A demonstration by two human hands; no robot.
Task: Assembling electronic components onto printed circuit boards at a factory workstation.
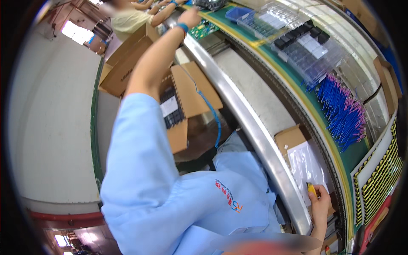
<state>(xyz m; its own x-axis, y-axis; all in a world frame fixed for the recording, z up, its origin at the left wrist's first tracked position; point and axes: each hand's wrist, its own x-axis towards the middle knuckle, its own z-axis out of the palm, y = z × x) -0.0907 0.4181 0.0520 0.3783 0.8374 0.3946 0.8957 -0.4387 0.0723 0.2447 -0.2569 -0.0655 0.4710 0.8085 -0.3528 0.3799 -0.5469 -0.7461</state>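
My left arm reaches far forward, a blue wrist strap around its wrist. My left hand looks closed at the near edge of a green circuit board; its fingertips are too small and hidden to show what is in them. Lower right, my right hand pinches a small yellow-and-black component between thumb and fingers. That hand is above white paper or plastic sheeting in an open cardboard box.
A metal rail runs along the green conveyor. On it lie blue pink-tipped wires, clear compartment boxes and a blue bin. Trays of yellow-black components stand right. Cartons, a coiled blue cord and another person are leftward.
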